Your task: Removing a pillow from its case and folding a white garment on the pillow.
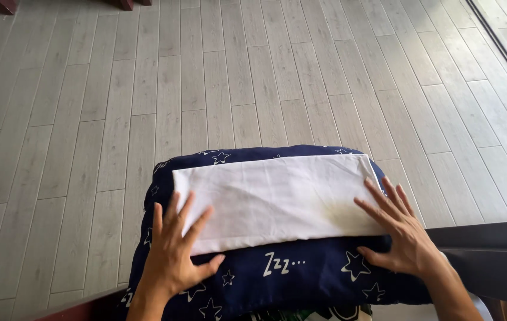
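Hands: your left hand (173,249) and right hand (399,229) lie flat, fingers spread wide, holding nothing.
Edges: each presses one end of one folded white cloth (277,199).
Beneath: one star-print navy pillow (301,273); bare plank floor (235,71) beyond.

Two bare hands are seen: one left hand (173,249) at about seven o'clock and one right hand (397,229) at about four o'clock. One folded white cloth (277,199) is counted near the centre, and one navy star-printed pillow (289,276) beneath it towards six o'clock. Three dark wooden furniture feet (125,5) are counted at about eleven o'clock, and one dark track (503,47) at two o'clock
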